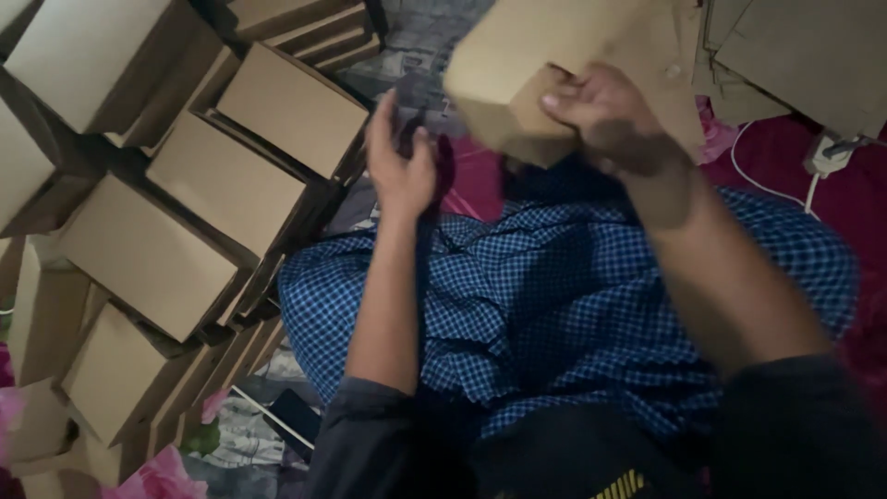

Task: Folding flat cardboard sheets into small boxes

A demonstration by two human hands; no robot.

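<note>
The right hand point(605, 115) is raised above the lap, wrist bent, its fingers and thumb clamped on the lower corner of a brown cardboard box point(545, 65) that tilts up and away from it. The left hand point(399, 162) stands upright just beside that box, palm turned inward, fingers loosely curled and holding nothing that can be made out. Left of this hand lie stacked closed cardboard boxes point(231, 180); below both hands spreads a blue checked cloth point(554, 305).
</note>
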